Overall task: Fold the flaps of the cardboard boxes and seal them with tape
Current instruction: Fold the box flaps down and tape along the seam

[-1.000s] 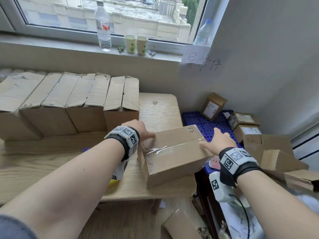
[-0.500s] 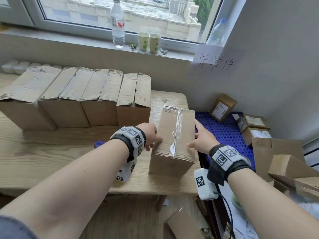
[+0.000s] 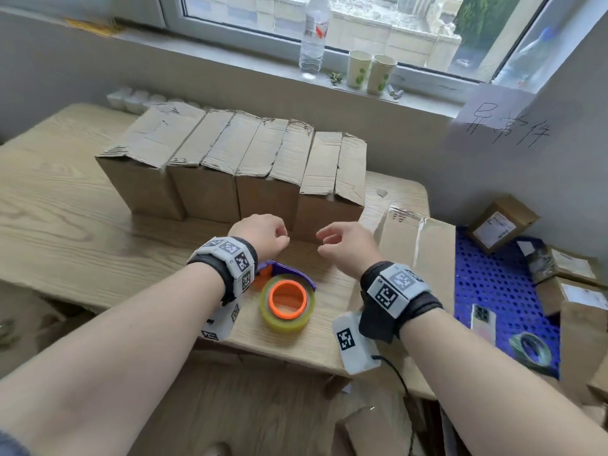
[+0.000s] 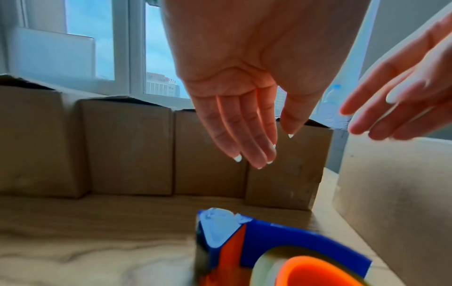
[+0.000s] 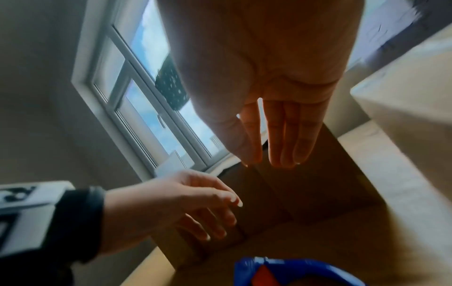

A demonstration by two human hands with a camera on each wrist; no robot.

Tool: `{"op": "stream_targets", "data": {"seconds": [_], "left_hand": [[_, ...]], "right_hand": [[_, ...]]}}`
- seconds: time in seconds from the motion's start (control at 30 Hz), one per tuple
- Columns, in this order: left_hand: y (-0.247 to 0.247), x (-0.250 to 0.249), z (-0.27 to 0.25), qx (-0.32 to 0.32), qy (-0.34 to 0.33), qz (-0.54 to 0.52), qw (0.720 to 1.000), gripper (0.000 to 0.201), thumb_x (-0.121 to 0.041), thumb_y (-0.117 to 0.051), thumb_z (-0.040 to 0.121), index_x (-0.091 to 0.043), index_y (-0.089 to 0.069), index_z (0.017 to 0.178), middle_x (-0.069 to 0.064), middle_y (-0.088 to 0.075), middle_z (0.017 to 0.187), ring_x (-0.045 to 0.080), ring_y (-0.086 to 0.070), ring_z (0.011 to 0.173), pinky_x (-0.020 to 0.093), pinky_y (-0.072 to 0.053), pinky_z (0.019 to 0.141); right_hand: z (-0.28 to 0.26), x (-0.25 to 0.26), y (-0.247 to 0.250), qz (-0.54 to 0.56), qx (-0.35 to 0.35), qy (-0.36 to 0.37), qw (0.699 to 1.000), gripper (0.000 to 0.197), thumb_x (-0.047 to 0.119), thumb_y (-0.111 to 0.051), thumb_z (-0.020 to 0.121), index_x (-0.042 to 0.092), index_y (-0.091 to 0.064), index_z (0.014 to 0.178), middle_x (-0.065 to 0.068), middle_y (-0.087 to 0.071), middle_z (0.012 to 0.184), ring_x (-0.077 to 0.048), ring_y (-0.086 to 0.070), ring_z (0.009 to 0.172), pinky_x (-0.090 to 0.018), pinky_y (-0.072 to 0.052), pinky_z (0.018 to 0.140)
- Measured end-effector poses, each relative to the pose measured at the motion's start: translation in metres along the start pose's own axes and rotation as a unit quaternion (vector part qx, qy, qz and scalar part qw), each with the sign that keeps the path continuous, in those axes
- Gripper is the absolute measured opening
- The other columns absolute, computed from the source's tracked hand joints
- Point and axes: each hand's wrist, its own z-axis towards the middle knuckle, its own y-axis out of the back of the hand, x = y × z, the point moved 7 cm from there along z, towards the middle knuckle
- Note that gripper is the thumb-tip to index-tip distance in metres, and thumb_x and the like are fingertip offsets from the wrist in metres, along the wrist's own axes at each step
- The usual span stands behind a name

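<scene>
A pale wooden table (image 3: 82, 225) under the window is carrying a row of untaped brown cardboard boxes (image 3: 250, 172); a taped brown box (image 3: 418, 255) is lying at its right edge. The left hand (image 3: 260, 233) and right hand (image 3: 348, 245) are hovering empty before the row, above a blue-and-orange tape dispenser (image 3: 286, 299). From the left wrist, fingers (image 4: 244, 131) are hanging straight, close together. From the right wrist, fingers (image 5: 286, 135) are hanging likewise, touching nothing

Row of four brown cardboard boxes (image 3: 237, 166) upright at table's back, side by side, flaps folded down, untaped. Sealed box (image 3: 416, 258) with clear tape along top seam at right table edge. Tape dispenser (image 3: 286, 299), blue frame, orange core, near front edge.
</scene>
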Motion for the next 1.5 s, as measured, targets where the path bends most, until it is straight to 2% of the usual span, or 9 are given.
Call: {"op": "stream_targets", "data": {"seconds": [0.33, 0.5, 0.57, 0.8, 0.93, 1.0, 1.1, 1.23, 1.5], "left_hand": [[-0.034, 0.087, 0.006, 0.028, 0.065, -0.026, 0.997, 0.019, -0.033, -0.050, 0.090, -0.027, -0.064, 0.102, -0.004, -0.065, 0.111, 0.019, -0.058, 0.104, 0.031, -0.047, 0.087], [-0.048, 0.106, 0.011, 0.037, 0.081, -0.045, 0.995, 0.020, -0.030, -0.049, 0.090, -0.026, -0.064, 0.103, -0.003, -0.065, 0.111, 0.020, -0.058, 0.105, 0.033, -0.047, 0.090], [-0.050, 0.108, 0.014, 0.039, 0.080, -0.049, 0.995, 0.020, -0.030, -0.049, 0.090, -0.026, -0.064, 0.102, -0.003, -0.066, 0.111, 0.020, -0.058, 0.105, 0.033, -0.047, 0.090], [-0.038, 0.110, 0.016, 0.015, 0.095, -0.052, 0.994, 0.023, -0.029, -0.046, 0.091, -0.025, -0.065, 0.104, -0.001, -0.066, 0.113, 0.022, -0.058, 0.107, 0.031, -0.045, 0.088], [-0.017, 0.108, 0.014, -0.012, 0.139, -0.096, 0.986, 0.029, -0.027, -0.044, 0.095, -0.012, -0.067, 0.104, 0.010, -0.066, 0.112, 0.031, -0.057, 0.107, 0.031, -0.043, 0.086], [-0.012, 0.108, 0.016, -0.016, 0.190, -0.190, 0.963, 0.034, -0.028, -0.043, 0.096, -0.004, -0.068, 0.095, 0.014, -0.067, 0.094, 0.032, -0.062, 0.091, 0.030, -0.048, 0.080], [-0.011, 0.090, 0.013, 0.030, 0.244, -0.451, 0.858, 0.045, -0.032, -0.042, 0.098, 0.001, -0.061, 0.075, 0.011, -0.060, 0.060, 0.020, -0.057, 0.048, 0.022, -0.049, 0.049], [0.008, 0.046, 0.000, 0.067, 0.212, -0.591, 0.776, 0.041, -0.034, -0.046, 0.098, 0.000, -0.055, 0.077, 0.012, -0.064, 0.062, 0.021, -0.061, 0.061, 0.029, -0.053, 0.060], [0.018, -0.012, -0.015, 0.110, 0.159, -0.635, 0.748, 0.016, -0.014, -0.055, 0.094, -0.007, -0.059, 0.081, 0.008, -0.065, 0.063, 0.015, -0.061, 0.061, 0.023, -0.054, 0.048]], "right_hand": [[0.037, -0.043, -0.100, -0.102, 0.095, -0.108, 0.984, 0.054, 0.014, -0.063, 0.079, 0.018, -0.053, 0.132, -0.003, -0.059, 0.128, -0.021, -0.056, 0.117, -0.028, -0.045, 0.097], [0.044, -0.052, -0.123, -0.165, 0.121, -0.115, 0.972, 0.026, 0.011, -0.063, 0.076, 0.016, -0.065, 0.101, -0.006, -0.066, 0.098, -0.026, -0.062, 0.098, -0.025, -0.043, 0.071], [0.047, -0.052, -0.126, -0.190, 0.123, -0.111, 0.968, 0.014, 0.011, -0.059, 0.077, 0.014, -0.061, 0.090, -0.007, -0.066, 0.094, -0.027, -0.062, 0.091, -0.026, -0.041, 0.067], [0.052, -0.034, -0.104, -0.164, 0.117, -0.094, 0.975, 0.021, 0.015, -0.056, 0.083, 0.014, -0.045, 0.101, -0.006, -0.057, 0.092, -0.028, -0.057, 0.088, -0.030, -0.044, 0.072], [0.050, -0.003, -0.069, -0.117, 0.078, -0.057, 0.988, 0.027, 0.015, -0.060, 0.080, 0.017, -0.052, 0.106, -0.007, -0.061, 0.102, -0.025, -0.057, 0.094, -0.025, -0.042, 0.074], [0.048, 0.014, -0.048, -0.117, 0.046, -0.036, 0.991, 0.035, 0.014, -0.062, 0.078, 0.019, -0.057, 0.112, -0.008, -0.058, 0.111, -0.023, -0.055, 0.101, -0.025, -0.042, 0.078], [0.039, 0.034, -0.016, -0.128, -0.010, -0.009, 0.992, 0.037, 0.012, -0.063, 0.078, 0.020, -0.061, 0.114, -0.009, -0.054, 0.115, -0.024, -0.055, 0.102, -0.024, -0.040, 0.078], [0.019, 0.045, 0.015, -0.167, -0.046, 0.018, 0.985, 0.041, 0.010, -0.062, 0.080, 0.018, -0.057, 0.119, -0.009, -0.052, 0.119, -0.028, -0.053, 0.107, -0.028, -0.041, 0.086], [-0.037, 0.042, 0.060, -0.184, -0.108, 0.038, 0.976, 0.052, 0.017, -0.067, 0.073, 0.018, -0.055, 0.123, -0.008, -0.048, 0.113, -0.027, -0.051, 0.104, -0.028, -0.039, 0.091]]}}
